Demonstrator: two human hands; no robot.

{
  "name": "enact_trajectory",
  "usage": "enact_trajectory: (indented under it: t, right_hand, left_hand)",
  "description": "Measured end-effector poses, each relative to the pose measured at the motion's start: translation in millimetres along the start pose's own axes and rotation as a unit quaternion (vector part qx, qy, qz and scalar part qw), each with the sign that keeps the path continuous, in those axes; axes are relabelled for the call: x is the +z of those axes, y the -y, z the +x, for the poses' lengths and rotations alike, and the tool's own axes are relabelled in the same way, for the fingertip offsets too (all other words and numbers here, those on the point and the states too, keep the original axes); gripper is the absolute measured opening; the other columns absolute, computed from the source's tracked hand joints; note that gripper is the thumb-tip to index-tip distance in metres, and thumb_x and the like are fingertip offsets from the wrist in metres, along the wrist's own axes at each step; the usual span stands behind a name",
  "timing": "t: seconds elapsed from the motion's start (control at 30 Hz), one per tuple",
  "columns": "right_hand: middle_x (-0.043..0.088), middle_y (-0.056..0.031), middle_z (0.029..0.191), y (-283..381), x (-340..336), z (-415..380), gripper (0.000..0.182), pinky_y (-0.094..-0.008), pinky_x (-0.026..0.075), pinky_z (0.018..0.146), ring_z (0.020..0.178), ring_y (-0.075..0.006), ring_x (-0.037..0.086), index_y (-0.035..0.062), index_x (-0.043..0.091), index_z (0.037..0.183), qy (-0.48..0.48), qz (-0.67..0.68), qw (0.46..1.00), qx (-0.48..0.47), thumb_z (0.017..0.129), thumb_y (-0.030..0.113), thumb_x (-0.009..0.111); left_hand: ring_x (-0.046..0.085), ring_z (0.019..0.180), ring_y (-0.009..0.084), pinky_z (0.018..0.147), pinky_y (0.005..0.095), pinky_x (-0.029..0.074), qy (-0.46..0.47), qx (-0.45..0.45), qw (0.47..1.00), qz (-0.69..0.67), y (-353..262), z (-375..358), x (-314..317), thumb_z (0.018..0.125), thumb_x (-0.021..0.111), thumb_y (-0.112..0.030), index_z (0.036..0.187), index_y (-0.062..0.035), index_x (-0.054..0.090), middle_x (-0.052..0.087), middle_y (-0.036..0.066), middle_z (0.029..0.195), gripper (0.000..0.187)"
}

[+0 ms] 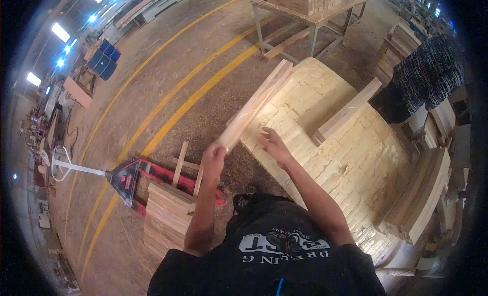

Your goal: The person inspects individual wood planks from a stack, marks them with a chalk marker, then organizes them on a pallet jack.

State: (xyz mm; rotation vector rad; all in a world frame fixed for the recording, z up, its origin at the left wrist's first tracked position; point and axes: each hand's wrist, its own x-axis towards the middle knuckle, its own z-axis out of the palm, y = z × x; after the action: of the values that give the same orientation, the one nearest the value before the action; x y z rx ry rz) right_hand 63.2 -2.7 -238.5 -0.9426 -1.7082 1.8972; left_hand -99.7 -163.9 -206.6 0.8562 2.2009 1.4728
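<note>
My left hand (214, 156) is closed on the near end of a long wooden board (256, 102), which slants up and away along the left edge of a pale yellowish worktop (315, 87). Just right of the board, my right hand (273, 145) hovers over the worktop's edge with its fingers apart and holds nothing. Another wooden piece (348, 112) lies on the worktop to the right of both hands.
Stacked boards (165, 217) and a red pallet jack (124, 181) are at the lower left. More boards (419, 194) stand on the right. A person (427, 75) is at the upper right. A metal-legged table (315, 19) holds wood at the back.
</note>
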Motion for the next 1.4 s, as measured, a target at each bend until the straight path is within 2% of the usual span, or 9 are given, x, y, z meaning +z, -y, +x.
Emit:
enact_trajectory:
  t: [0.1, 0.17, 0.23, 0.4, 0.57, 0.73, 0.87, 1.03, 1.4]
  right_hand:
    - [0.044, -0.0211, 0.139, 10, 13, 11, 0.088, -0.0369, 0.048, 0.096, 0.116, -0.0274, 0.055, 0.0006, 0.012, 0.152, 0.044, 0.245, 0.96, 0.131, 0.093, 0.036, 0.067]
    - [0.048, -0.0211, 0.134, 1, 19, 11, 0.088, -0.0355, 0.05, 0.091, 0.113, -0.0259, 0.057, 0.0004, 0.015, 0.151, -0.017, 0.194, 0.976, 0.1, 0.091, 0.035, 0.07]
    - [0.057, -0.0181, 0.117, -16, 11, 14, 0.088, -0.0332, 0.054, 0.079, 0.099, -0.0215, 0.061, 0.0003, 0.023, 0.149, -0.074, 0.147, 0.986, 0.005, 0.086, 0.03, 0.076]
    - [0.06, -0.0144, 0.111, 14, -21, -21, 0.077, -0.0335, 0.054, 0.077, 0.092, -0.0195, 0.063, 0.0006, 0.032, 0.145, -0.058, 0.087, 0.994, 0.01, 0.087, 0.028, 0.075]
    - [0.06, -0.0113, 0.112, 45, -32, -54, 0.066, -0.0351, 0.054, 0.074, 0.089, -0.0199, 0.063, 0.0035, 0.038, 0.141, -0.057, 0.169, 0.983, 0.053, 0.092, 0.035, 0.068]
    - [0.058, -0.0088, 0.108, 52, -42, -65, 0.055, -0.0349, 0.057, 0.067, 0.079, -0.018, 0.062, 0.0077, 0.047, 0.128, -0.07, 0.449, 0.89, 0.04, 0.095, 0.049, 0.057]
    - [0.056, -0.0081, 0.101, 54, -43, -59, 0.054, -0.0249, 0.057, 0.062, 0.079, -0.0137, 0.06, 0.0065, 0.05, 0.12, -0.041, 0.608, 0.793, -0.005, 0.096, 0.054, 0.054]
    - [0.055, -0.0075, 0.096, 75, -38, -55, 0.055, -0.0247, 0.058, 0.064, 0.079, -0.0152, 0.06, 0.006, 0.052, 0.115, -0.042, 0.63, 0.776, -0.019, 0.094, 0.056, 0.056]
    - [0.057, -0.0094, 0.097, 104, -38, -47, 0.047, -0.0269, 0.058, 0.067, 0.081, -0.0164, 0.061, 0.0053, 0.054, 0.11, -0.055, 0.594, 0.802, -0.019, 0.093, 0.049, 0.061]
  left_hand:
    - [0.057, 0.08, 0.01, 0.07, 0.0288, 0.046, 0.051, -0.111, 0.992, -0.022, -20, -28, 20, 0.088, 0.063, -0.01, 0.088, 0.0012, 0.062, 0.063, 0.005, 0.086, 0.011]
    - [0.061, 0.088, 0.0125, 0.077, 0.0292, 0.049, 0.138, 0.124, 0.982, -0.025, -31, -55, 38, 0.088, 0.061, -0.004, 0.091, 0.0027, 0.061, 0.066, 0.009, 0.094, 0.008]
    - [0.062, 0.094, 0.0153, 0.083, 0.0304, 0.05, 0.176, 0.08, 0.977, -0.092, -39, -70, 51, 0.089, 0.059, -0.001, 0.093, 0.0035, 0.059, 0.066, 0.012, 0.1, 0.006]
    - [0.064, 0.109, 0.0228, 0.095, 0.0344, 0.05, 0.262, -0.041, 0.946, -0.189, -52, -63, 46, 0.091, 0.053, 0.005, 0.096, 0.0053, 0.054, 0.066, 0.021, 0.117, 0.005]
    - [0.067, 0.102, 0.0216, 0.091, 0.0335, 0.052, 0.264, -0.043, 0.95, -0.163, -63, -53, 40, 0.092, 0.052, 0.003, 0.098, 0.0052, 0.055, 0.067, 0.02, 0.113, 0.007]
    - [0.069, 0.092, 0.0185, 0.083, 0.0303, 0.055, 0.257, -0.059, 0.94, -0.217, -60, -50, 45, 0.092, 0.054, 0.002, 0.098, 0.0047, 0.056, 0.069, 0.017, 0.104, 0.007]
    - [0.066, 0.076, 0.0132, 0.069, 0.026, 0.054, 0.249, -0.027, 0.957, -0.145, -69, -48, 48, 0.091, 0.055, 0.001, 0.094, 0.0026, 0.055, 0.066, 0.009, 0.088, 0.004]
    - [0.049, 0.06, 0.0061, 0.055, 0.0228, 0.042, 0.216, -0.002, 0.961, -0.171, -103, -48, 46, 0.09, 0.058, 0.001, 0.089, -0.0017, 0.052, 0.052, 0.0, 0.073, 0.007]
    - [0.051, 0.066, 0.0046, 0.059, 0.0221, 0.044, 0.16, 0.039, 0.968, -0.188, -129, -61, 39, 0.086, 0.064, 0.004, 0.092, -0.0024, 0.055, 0.056, -0.001, 0.075, 0.012]
